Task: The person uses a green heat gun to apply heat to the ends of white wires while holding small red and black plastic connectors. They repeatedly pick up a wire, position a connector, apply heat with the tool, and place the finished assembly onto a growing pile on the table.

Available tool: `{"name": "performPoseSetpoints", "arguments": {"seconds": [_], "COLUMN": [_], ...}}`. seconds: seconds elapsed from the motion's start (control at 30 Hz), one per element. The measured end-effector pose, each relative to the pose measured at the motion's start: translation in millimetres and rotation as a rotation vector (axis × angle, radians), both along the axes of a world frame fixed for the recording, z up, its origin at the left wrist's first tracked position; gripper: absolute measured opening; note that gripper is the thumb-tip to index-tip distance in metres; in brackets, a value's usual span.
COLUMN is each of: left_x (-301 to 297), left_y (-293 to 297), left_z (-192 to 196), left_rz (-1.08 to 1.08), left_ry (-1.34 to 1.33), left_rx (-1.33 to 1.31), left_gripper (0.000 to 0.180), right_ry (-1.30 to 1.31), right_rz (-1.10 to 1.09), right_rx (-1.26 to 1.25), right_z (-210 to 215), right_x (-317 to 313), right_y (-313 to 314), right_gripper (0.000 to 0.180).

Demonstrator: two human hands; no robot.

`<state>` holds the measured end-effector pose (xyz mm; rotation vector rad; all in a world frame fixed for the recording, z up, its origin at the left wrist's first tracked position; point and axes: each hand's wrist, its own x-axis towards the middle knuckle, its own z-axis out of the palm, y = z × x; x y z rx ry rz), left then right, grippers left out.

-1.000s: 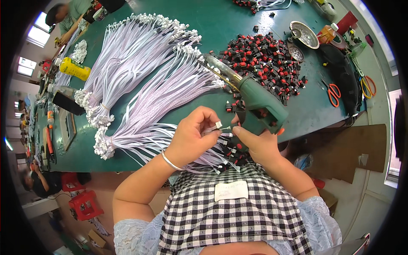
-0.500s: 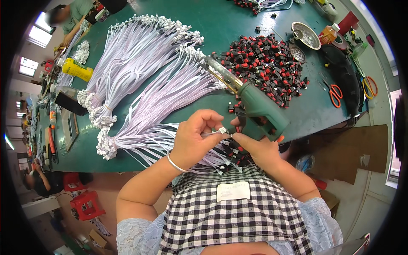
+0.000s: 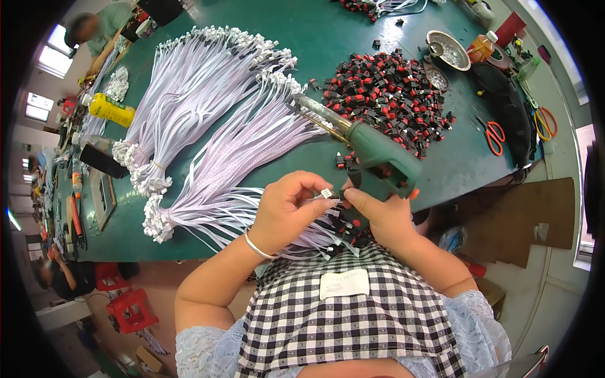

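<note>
- left hand [image 3: 287, 211] pinches a tiny white connector [image 3: 326, 193] on a pale wire, right at the table's near edge
- right hand [image 3: 381, 214] is curled, fingertips meeting that connector; what's in its palm is too small to tell
- blank white label [image 3: 344, 283] sits on the checked apron [image 3: 353, 315]
- yellow bottle [image 3: 111, 109] far left, orange bottle [image 3: 482, 45] far right
- green heat gun [image 3: 372, 151] lies just beyond the hands

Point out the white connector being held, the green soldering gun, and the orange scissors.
white connector [image 3: 326, 193], head view, its top face.
green soldering gun [image 3: 378, 151], head view, green body.
orange scissors [image 3: 495, 133], head view, a handle loop.
</note>
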<state>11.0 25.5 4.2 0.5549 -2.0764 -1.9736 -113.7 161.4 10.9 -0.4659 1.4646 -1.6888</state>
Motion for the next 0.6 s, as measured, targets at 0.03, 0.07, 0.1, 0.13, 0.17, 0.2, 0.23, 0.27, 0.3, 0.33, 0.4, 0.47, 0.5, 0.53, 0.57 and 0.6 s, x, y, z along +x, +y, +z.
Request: {"name": "performPoseSetpoints", "arguments": {"seconds": [0.03, 0.07, 0.1, 0.13, 0.17, 0.2, 0.23, 0.27, 0.3, 0.33, 0.4, 0.47, 0.5, 0.53, 0.57, 0.6], "left_x": [-1, -3, -4, -4, -5, -5, -5, -5, -5, -6, -7, -8, -9, -9, -10, -10], "left_y": [0, 0, 0, -1, -2, -3, -4, -5, -6, -6, -6, -7, -7, -6, -6, -6], "left_z": [0, 1, 1, 4, 10, 14, 15, 15, 15, 17, 21, 23, 23, 23, 22, 21], "left_rz": [0.013, 0.027, 0.04, 0.033, 0.026, 0.023, 0.002, -0.018, -0.038, -0.049, -0.072, -0.075, -0.077, -0.077, -0.077, -0.078], "left_ry": [0.045, 0.089, 0.132, 0.067, 0.001, -0.065, -0.097, -0.129, -0.161, -0.178, -0.21, -0.224, -0.231, -0.223, -0.215, -0.207], "left_rx": [0.061, 0.123, 0.186, 0.257, 0.328, 0.395, 0.4, 0.405, 0.411, 0.409, 0.402, 0.399, 0.398, 0.399, 0.4, 0.402], "left_gripper": [0.023, 0.02, 0.017, 0.015, 0.014, 0.012, 0.011, 0.01, 0.009, 0.009, 0.008, 0.007, 0.007, 0.007, 0.007, 0.007], "right_ry": [0.028, 0.056, 0.083, 0.078, 0.074, 0.069, 0.104, 0.139, 0.173, 0.364, 0.631, 0.664, 0.676, 0.688, 0.751, 0.799], "right_rz": [-0.008, -0.016, -0.024, -0.026, -0.027, -0.025, -0.015, -0.004, 0.007, 0.031, 0.053, 0.023, 0.025, 0.027, 0.056, 0.075], "right_rx": [-0.023, -0.045, -0.065, -0.032, 0.002, 0.033, 0.004, -0.026, -0.054, -0.028, -0.005, -0.039, -0.039, -0.04, -0.01, 0.003], "right_z": [-2, -5, -7, -5, -1, 1, 0, -4, -8, -11, -17, -19, -20, -22, -24, -24], "right_x": [0, -1, 0, 0, 0, 0, 0, 0, 0, -1, -4, -3, -3, -2, -4, -5], "right_y": [-1, -2, -2, -1, 0, 0, 1, 1, 2, 1, -1, -2, -2, -2, 0, 1], "right_gripper": [0.025, 0.025, 0.025, 0.024, 0.022, 0.021, 0.022, 0.022, 0.023, 0.025, 0.028, 0.031, 0.032, 0.033, 0.034, 0.035]}}
